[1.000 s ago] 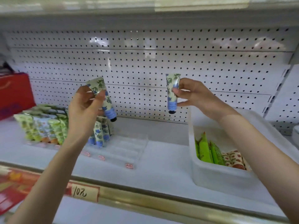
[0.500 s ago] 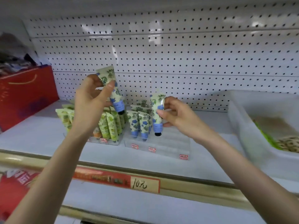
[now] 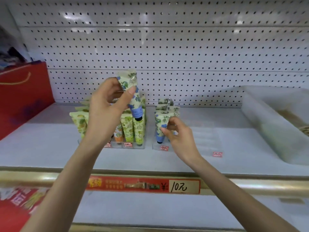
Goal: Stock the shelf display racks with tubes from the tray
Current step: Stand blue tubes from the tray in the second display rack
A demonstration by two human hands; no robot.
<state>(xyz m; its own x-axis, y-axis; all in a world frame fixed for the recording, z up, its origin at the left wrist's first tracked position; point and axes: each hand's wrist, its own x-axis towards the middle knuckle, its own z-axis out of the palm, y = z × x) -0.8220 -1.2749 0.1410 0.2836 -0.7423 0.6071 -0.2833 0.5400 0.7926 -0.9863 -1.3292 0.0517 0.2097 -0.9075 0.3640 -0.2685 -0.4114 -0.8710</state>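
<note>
- Seating a blue-cap tube (image 3: pixel 160 127) cap-down in the clear rack (image 3: pixel 209 143), right hand (image 3: pixel 181 137) pinches it, prob. steering for a slot.
- Meanwhile left hand (image 3: pixel 107 111) grips spare tube (image 3: pixel 133 97) aloft, next up.

Both bare forearms reach up over the front edge of the shelf (image 3: pixel 50 148) and angle in toward its middle. The left hand (image 3: pixel 107 111) is raised, its back to the camera, thumb and fingertips pinching a blue-capped tube (image 3: pixel 132 94) cap-down. The right hand (image 3: pixel 180 136) is lower, its curled fingers pinching a second tube (image 3: pixel 160 126).
</note>
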